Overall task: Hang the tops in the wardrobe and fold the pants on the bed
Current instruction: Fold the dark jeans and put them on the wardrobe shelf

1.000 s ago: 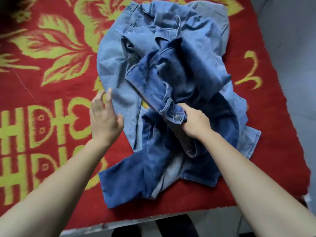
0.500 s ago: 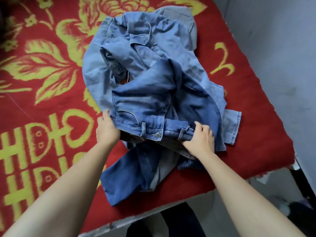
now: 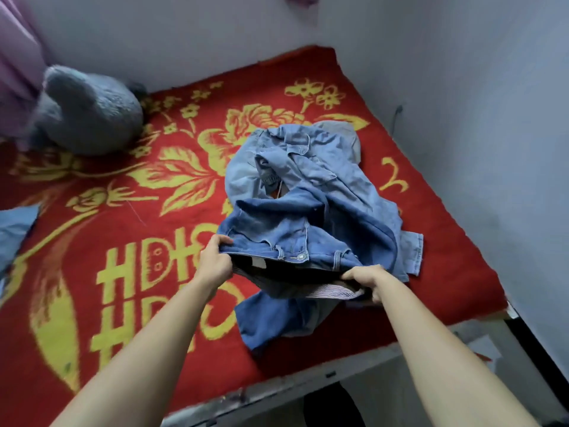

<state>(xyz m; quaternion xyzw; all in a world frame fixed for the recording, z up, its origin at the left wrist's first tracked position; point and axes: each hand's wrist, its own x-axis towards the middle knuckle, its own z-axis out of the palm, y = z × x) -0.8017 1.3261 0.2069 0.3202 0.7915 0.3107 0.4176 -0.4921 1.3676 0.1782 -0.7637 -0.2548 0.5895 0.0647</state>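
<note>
A purple curtain (image 3: 15,57) hangs at far left. Below it a grey plush toy (image 3: 89,112) sits on the red blanket (image 3: 446,266) that covers the bed (image 3: 363,360), and a pale blue cloth (image 3: 15,229) pokes in at the edge. Big yellow block characters (image 3: 147,272) lie sideways on the blanket; I can't read them. The left hand (image 3: 215,260) curls its fingers tight on one end of the dark jeans' (image 3: 277,235) waistband and the right hand (image 3: 366,282) clamps the other. They hold it open at the bed's near right side, with a metal button (image 3: 301,257) between them. Behind lies a touching heap of paler denim (image 3: 323,167), its inner label (image 3: 271,180) too blurred to read. A grey wall (image 3: 492,149) closes the right.
</note>
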